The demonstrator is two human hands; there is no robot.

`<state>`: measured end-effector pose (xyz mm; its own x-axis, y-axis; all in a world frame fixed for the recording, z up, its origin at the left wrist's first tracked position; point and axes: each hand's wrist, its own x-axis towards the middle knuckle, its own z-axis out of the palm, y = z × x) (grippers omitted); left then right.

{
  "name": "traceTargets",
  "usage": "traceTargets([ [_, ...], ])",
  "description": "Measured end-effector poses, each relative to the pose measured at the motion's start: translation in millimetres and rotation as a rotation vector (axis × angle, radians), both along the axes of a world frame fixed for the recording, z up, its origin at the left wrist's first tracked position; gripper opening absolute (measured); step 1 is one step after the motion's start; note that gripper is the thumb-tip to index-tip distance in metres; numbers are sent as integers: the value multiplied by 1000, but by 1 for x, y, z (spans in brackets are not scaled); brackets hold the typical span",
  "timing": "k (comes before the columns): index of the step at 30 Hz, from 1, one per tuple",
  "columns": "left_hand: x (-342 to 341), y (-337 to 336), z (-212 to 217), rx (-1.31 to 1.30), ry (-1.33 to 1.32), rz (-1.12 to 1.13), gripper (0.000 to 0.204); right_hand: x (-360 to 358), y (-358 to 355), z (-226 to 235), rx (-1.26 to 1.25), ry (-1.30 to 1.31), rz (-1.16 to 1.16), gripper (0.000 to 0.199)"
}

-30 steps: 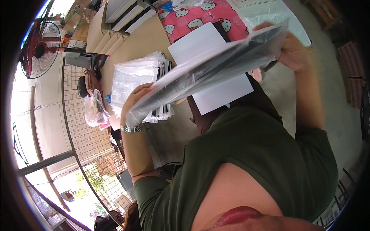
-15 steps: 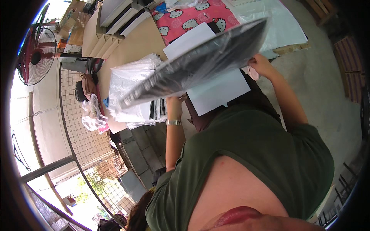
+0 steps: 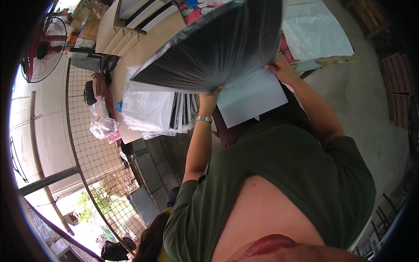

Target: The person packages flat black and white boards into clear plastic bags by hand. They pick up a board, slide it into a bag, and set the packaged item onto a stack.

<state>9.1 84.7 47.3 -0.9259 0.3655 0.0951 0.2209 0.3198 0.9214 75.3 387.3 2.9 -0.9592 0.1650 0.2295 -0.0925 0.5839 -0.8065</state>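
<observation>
A large black sheet in a clear plastic sleeve (image 3: 214, 48) is held up in front of me, its near edge between my two hands. My left hand (image 3: 210, 99), with a metal-band watch at the wrist, grips the lower left of that edge, fingers partly hidden behind it. At its right corner my right hand (image 3: 283, 71) pinches the plastic. Below the sleeve a white sheet (image 3: 251, 105) lies over my lap. To the left of my left hand rests a stack of plastic-sleeved white and black sheets (image 3: 150, 109).
Folded brown cardboard (image 3: 120, 41) and thick black-and-white stacks (image 3: 150, 15) stand at the table's far left. Clear plastic sheets (image 3: 316, 32) cover the right table end. A fan (image 3: 42, 50), a wire mesh (image 3: 85, 131) and a hanging plastic bag (image 3: 104, 122) are left.
The sleeved black sheet has tilted up, so its broad face now shows instead of a narrow slant. My left hand has risen slightly; my right has shifted slightly left.
</observation>
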Motion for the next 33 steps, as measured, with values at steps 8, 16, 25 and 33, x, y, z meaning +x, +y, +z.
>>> traceTargets([
  [8, 17, -36, 41, 592, -337, 439, 20, -54, -57, 112, -271, 8, 146, 19],
  [16, -19, -165, 52, 786, -141, 826, 30, -118, -137, 118, -301, 263, 336, 28],
  [25, -17, -209, -3, -586, -12, 1193, 79, -43, 134, 13, 494, -536, -1129, 58],
  [33, 7, -119, 21, -961, 453, 823, 50, 28, 157, -5, 32, 67, -580, 42],
])
